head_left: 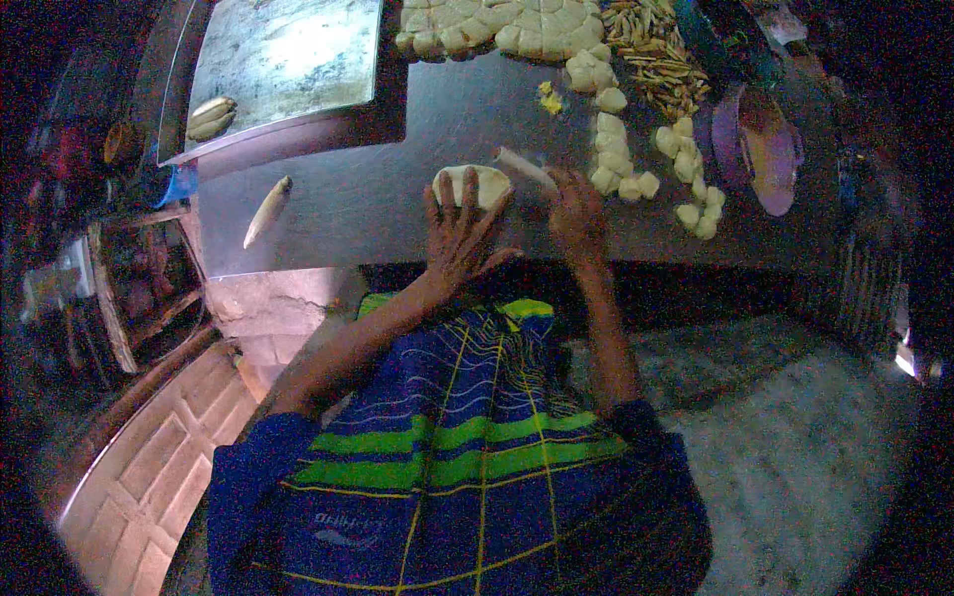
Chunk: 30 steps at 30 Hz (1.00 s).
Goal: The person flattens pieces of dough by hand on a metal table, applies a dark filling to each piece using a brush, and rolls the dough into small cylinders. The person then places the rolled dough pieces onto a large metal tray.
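Note:
My left hand (459, 230) lies with fingers spread on a flattened round of pale dough (485, 186) near the middle of the table. In my right hand (576, 217) is one end of a short, thin rolling pin (525, 167), gripped between closed fingers. Its free end points up and left, just beside the dough round. To the right of that hand, dough balls (612, 147) stand in a column on the table. Another cluster of dough balls (686, 159) lies farther right. A small yellow crumbly lump (550, 97) sits beyond the rolling pin.
A metal griddle plate (288, 70) at the far left bears oblong pieces (211, 117). One long tapered pale piece (266, 213) lies on the table (348, 209). Massed dough (507, 25) and a heap of strips (651, 60) are at the back. Rightmost stands a purple bowl (733, 139).

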Tool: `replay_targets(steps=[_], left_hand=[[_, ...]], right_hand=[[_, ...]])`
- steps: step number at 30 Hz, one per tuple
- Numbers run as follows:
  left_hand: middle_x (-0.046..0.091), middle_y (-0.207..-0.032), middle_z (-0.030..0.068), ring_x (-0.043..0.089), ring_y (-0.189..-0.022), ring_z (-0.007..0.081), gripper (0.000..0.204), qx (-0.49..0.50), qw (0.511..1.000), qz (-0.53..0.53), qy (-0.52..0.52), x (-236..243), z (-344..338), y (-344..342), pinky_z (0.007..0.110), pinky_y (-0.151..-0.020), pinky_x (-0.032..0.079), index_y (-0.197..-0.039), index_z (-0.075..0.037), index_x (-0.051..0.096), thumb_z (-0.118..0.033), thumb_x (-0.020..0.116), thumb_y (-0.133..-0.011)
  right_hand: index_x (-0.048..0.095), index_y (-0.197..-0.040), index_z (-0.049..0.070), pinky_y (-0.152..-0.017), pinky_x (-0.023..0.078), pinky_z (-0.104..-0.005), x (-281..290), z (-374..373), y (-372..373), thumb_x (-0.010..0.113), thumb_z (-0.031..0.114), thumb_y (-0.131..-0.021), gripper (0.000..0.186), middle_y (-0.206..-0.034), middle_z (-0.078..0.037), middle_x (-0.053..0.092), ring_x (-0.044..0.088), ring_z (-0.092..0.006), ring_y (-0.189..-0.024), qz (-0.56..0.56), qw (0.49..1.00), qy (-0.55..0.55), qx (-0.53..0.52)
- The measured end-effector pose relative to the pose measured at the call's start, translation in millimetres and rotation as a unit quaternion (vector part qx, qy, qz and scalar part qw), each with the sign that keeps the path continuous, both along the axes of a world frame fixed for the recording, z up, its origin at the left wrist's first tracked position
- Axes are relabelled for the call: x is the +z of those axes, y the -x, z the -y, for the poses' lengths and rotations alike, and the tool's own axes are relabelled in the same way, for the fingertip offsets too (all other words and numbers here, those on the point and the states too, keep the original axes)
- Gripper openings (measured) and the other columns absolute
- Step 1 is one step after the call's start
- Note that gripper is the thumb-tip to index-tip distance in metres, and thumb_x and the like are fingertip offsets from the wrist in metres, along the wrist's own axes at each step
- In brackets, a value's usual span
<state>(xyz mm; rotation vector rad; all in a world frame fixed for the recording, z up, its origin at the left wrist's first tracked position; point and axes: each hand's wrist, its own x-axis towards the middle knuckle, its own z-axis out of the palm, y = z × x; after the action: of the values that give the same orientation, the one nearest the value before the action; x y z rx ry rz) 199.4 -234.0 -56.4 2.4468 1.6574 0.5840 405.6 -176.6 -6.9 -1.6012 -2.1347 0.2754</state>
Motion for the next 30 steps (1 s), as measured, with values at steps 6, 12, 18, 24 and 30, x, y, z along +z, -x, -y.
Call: replay_targets(steps=[6,12,18,24,30], left_hand=[[0.015,-0.164,0.0291,0.009,-0.148,0.0592,0.093,-0.004,0.997,0.074,-0.005,4.8,-0.1,3.4,0.074,-0.115,0.011,-0.157,-0.022,0.036,-0.076,0.055,-0.084],[0.018,-0.163,0.0298,0.010,-0.150,0.0534,0.080,0.051,0.987,0.144,-0.055,12.3,0.3,36.1,0.067,-0.119,0.010,-0.154,-0.005,0.035,-0.056,0.054,-0.096],[0.021,-0.161,0.0319,0.013,-0.151,0.0508,0.066,0.136,0.989,-0.024,-0.057,-26.7,-96.8,54.4,0.061,-0.122,0.011,-0.152,0.006,0.033,-0.034,0.047,-0.101],[0.028,-0.156,0.0363,0.018,-0.149,0.0509,0.067,0.093,0.994,-0.049,-0.004,-9.0,-71.6,49.8,0.059,-0.123,0.011,-0.148,0.015,0.031,-0.032,0.044,-0.102],[0.029,-0.155,0.0373,0.021,-0.149,0.0503,0.067,0.106,0.992,0.064,0.037,-12.2,-48.7,46.9,0.058,-0.123,0.012,-0.148,0.015,0.031,-0.033,0.042,-0.103]], right_hand=[[0.065,-0.119,0.011,-0.085,0.051,-0.0457,4.2,-23.7,39.6,0.068,0.008,-0.087,0.033,-0.107,-0.012,0.067,0.064,-0.0345,-0.098,-0.011,0.990,-0.041,0.132],[0.066,-0.121,0.016,-0.087,0.049,-0.0460,-20.0,-32.8,44.4,0.067,0.007,-0.087,0.035,-0.111,-0.011,0.066,0.064,-0.0336,-0.100,0.022,0.985,-0.037,0.169],[0.055,-0.140,0.007,-0.108,0.042,-0.0498,-44.3,-32.6,64.5,0.067,0.012,-0.089,0.052,-0.144,-0.019,0.053,0.049,-0.0388,-0.133,0.015,0.994,-0.007,0.106],[0.044,-0.147,-0.004,-0.120,0.029,-0.0526,-63.6,-13.6,56.1,0.062,0.017,-0.094,0.060,-0.156,-0.025,0.040,0.033,-0.0422,-0.147,0.041,0.996,-0.006,0.077],[0.042,-0.149,-0.003,-0.121,0.024,-0.0562,-59.3,9.9,56.1,0.056,0.011,-0.095,0.057,-0.157,-0.024,0.037,0.032,-0.0418,-0.148,0.029,0.995,-0.029,0.091]])
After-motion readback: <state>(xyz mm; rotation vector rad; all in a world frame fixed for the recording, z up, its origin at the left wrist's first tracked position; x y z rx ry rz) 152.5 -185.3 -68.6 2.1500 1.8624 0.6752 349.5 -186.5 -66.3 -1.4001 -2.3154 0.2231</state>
